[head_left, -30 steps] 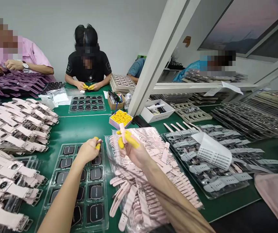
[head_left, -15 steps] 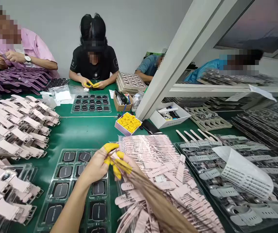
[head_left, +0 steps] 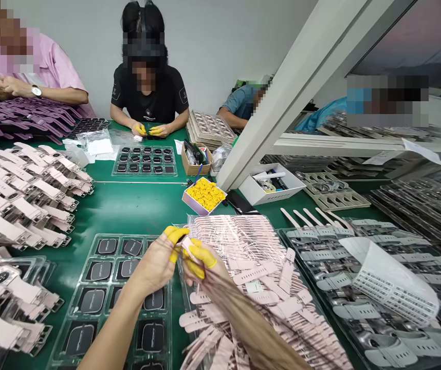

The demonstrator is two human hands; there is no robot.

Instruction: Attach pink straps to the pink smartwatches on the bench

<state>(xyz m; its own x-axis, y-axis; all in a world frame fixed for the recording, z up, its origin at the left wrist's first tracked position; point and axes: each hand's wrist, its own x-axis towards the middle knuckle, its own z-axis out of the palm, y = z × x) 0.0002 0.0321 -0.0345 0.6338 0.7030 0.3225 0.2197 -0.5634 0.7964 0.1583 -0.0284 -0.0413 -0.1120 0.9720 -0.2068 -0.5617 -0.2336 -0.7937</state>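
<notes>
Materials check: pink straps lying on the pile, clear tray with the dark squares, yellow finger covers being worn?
Pink straps: probably silicone or similar rubber, matte; smooth, evenly coloured, with neat slots.
Clear tray: likely thin formed plastic, glossy; see-through, glints along its ridges.
Yellow finger covers: likely latex or other rubber; close-fitting. Exact type can't be told.

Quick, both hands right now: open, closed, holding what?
Left hand: fingers closed in a pinch beside the strap; what they grip is too hidden to tell.
Right hand: closed, holding a pink strap.
</notes>
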